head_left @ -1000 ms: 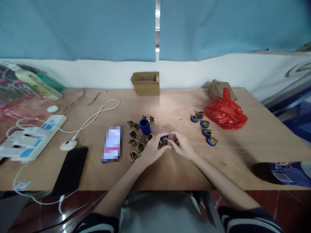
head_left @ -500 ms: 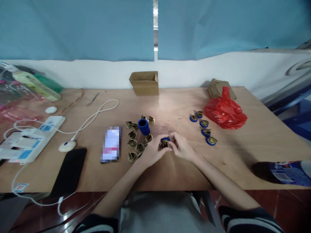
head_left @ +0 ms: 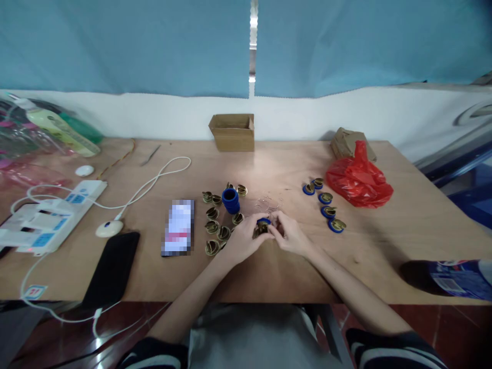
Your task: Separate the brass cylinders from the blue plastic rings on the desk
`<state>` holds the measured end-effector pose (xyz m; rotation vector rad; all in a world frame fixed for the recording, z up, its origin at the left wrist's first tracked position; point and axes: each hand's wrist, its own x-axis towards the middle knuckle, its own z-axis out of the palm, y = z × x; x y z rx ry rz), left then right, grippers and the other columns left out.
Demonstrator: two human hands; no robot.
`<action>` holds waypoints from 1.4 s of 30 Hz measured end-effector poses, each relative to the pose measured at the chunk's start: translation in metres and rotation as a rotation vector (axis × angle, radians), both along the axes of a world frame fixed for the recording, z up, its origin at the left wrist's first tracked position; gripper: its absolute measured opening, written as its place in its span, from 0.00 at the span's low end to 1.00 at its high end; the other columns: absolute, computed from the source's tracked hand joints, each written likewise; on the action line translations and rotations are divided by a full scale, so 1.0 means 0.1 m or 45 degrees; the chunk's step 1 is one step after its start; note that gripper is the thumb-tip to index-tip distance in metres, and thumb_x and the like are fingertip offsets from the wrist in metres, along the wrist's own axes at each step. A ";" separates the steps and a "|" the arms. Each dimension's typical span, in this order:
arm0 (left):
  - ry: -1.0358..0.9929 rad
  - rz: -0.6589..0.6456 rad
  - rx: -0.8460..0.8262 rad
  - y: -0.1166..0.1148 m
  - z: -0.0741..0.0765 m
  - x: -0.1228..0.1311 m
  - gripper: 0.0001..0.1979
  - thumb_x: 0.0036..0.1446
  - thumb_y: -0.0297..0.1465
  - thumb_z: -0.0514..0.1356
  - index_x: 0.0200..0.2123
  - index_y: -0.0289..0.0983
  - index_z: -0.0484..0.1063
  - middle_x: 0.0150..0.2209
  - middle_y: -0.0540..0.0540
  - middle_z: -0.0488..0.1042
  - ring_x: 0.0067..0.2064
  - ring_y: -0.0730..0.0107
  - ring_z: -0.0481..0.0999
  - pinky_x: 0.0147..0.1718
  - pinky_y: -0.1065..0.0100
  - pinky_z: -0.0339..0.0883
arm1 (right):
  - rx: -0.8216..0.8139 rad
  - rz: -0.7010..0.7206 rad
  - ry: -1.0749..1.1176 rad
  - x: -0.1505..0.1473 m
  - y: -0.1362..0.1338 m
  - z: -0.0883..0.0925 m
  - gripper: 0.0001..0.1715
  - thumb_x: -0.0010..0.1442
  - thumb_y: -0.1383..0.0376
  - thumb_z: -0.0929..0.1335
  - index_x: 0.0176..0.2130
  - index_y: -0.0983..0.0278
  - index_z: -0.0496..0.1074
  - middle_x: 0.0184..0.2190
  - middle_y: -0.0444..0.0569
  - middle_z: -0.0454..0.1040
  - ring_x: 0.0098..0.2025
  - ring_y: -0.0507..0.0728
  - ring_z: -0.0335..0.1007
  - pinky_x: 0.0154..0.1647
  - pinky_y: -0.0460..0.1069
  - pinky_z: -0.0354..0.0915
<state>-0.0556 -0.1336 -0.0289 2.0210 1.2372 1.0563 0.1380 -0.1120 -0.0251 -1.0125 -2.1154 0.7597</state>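
Observation:
Between the fingers of both my hands is a round brass-coloured fitting (head_left: 263, 226) with a blue ring around it, partly covered by the fingers. My left hand (head_left: 249, 237) grips it from the left, and my right hand (head_left: 289, 234) pinches its right side. Left of my hands stands a stack of blue rings (head_left: 231, 201), with several brass fittings (head_left: 211, 226) without rings around it. Several fittings with blue rings (head_left: 328, 211) lie to the right. Small thin curved bits (head_left: 267, 203) are scattered just beyond my fingers.
An open cardboard box (head_left: 233, 136) stands by the wall. A red plastic bag (head_left: 359, 179) lies at the right back, a dark bottle (head_left: 448, 278) at the right front. Left are a lit phone (head_left: 178, 228), a black phone (head_left: 111, 269), a power strip (head_left: 57, 220) and white cables.
The whole view has shifted slightly, so things appear a little further right. Both hands keep their hold on the ringed fitting, with hardly any finger movement.

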 end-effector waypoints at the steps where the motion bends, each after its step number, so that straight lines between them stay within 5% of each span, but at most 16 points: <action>1: -0.006 0.010 -0.017 0.00 0.00 0.00 0.26 0.54 0.30 0.71 0.54 0.42 0.67 0.51 0.44 0.79 0.51 0.59 0.79 0.53 0.58 0.72 | -0.001 -0.001 0.000 0.00 0.00 0.00 0.04 0.66 0.66 0.65 0.40 0.60 0.62 0.28 0.41 0.64 0.25 0.51 0.60 0.26 0.47 0.59; 16: -0.082 0.034 -0.067 0.01 0.00 0.06 0.24 0.54 0.22 0.67 0.53 0.41 0.68 0.49 0.45 0.78 0.50 0.62 0.80 0.52 0.59 0.73 | -0.009 0.001 -0.087 0.04 -0.05 0.16 0.03 0.66 0.67 0.65 0.41 0.61 0.63 0.28 0.42 0.65 0.26 0.52 0.62 0.28 0.47 0.59; 30: -0.025 0.043 -0.092 0.00 -0.04 0.02 0.26 0.55 0.22 0.67 0.56 0.42 0.67 0.52 0.45 0.78 0.51 0.63 0.80 0.54 0.60 0.72 | -0.253 0.045 0.282 -0.01 -0.07 0.19 0.10 0.57 0.70 0.65 0.41 0.61 0.63 0.25 0.38 0.58 0.26 0.51 0.56 0.26 0.45 0.55; 42: -0.122 0.014 -0.024 0.08 -0.01 -0.01 0.16 0.62 0.25 0.60 0.52 0.41 0.69 0.50 0.45 0.79 0.47 0.65 0.82 0.51 0.62 0.75 | -0.260 -0.014 0.227 -0.01 -0.03 0.13 0.08 0.66 0.64 0.65 0.46 0.59 0.64 0.25 0.39 0.63 0.24 0.51 0.59 0.23 0.45 0.56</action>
